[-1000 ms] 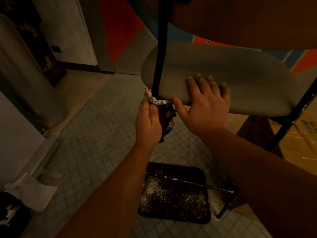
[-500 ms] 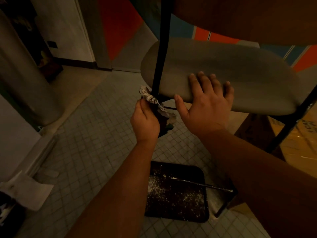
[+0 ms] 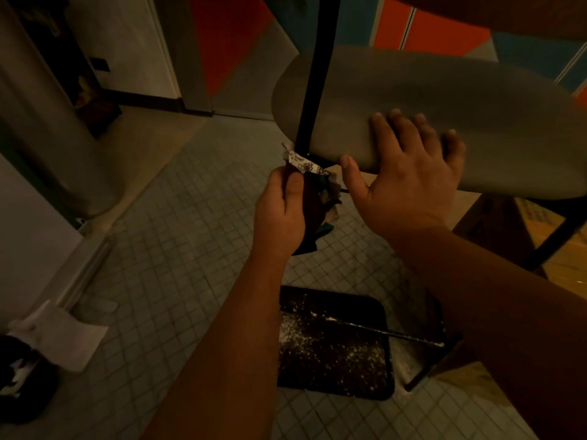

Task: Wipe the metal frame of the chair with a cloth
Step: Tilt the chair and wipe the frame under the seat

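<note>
Black frame tube (image 3: pixel 313 74) meets the cloth (image 3: pixel 313 185) clenched in the left grip (image 3: pixel 279 214); right grip (image 3: pixel 409 179) rests flat on the seat (image 3: pixel 444 90).

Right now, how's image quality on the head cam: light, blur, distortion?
Head view: dim, warm light; the black frame bar and dark tray lose detail in shadow. The right hand, flat on the grey seat, has smeared fingertips; the left hand gripping the cloth is sharper. Wide-angle bending curves the floor tiles and wall edges. No glare.
</note>
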`<state>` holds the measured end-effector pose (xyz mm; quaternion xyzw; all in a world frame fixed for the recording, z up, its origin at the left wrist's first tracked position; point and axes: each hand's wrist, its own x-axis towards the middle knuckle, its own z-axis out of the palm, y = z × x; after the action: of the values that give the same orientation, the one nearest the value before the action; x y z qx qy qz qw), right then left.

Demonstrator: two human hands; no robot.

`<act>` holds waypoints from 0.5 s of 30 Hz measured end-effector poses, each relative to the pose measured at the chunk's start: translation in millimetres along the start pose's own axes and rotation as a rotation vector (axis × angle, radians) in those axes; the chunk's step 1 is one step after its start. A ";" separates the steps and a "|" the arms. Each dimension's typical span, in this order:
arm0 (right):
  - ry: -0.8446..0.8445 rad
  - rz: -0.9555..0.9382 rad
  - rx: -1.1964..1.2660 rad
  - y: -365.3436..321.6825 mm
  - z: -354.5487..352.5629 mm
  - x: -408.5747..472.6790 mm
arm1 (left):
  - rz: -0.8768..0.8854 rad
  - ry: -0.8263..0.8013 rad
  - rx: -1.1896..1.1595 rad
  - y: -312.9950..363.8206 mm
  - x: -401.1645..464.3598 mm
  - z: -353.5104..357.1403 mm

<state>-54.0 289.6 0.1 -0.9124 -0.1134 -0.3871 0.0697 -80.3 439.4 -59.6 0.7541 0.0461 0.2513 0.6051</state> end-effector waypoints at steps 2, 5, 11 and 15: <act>0.006 -0.001 0.003 0.4 0.3 0.4 | 0.009 0.001 0.016 -3.8 -0.4 -0.7; 0.022 -0.004 0.003 0.8 0.4 0.5 | 0.011 0.036 0.019 -9.0 -0.6 -0.9; 0.029 -0.006 0.005 0.2 0.8 0.4 | -0.105 0.169 -0.096 -8.6 0.8 -2.3; 0.029 -0.013 0.010 2.0 0.4 0.0 | -0.203 0.308 -0.168 -16.5 -2.4 -7.3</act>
<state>-53.2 287.8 -0.2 -0.9055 -0.1203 -0.4002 0.0732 -81.7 449.4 -74.8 0.6452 0.1929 0.3041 0.6738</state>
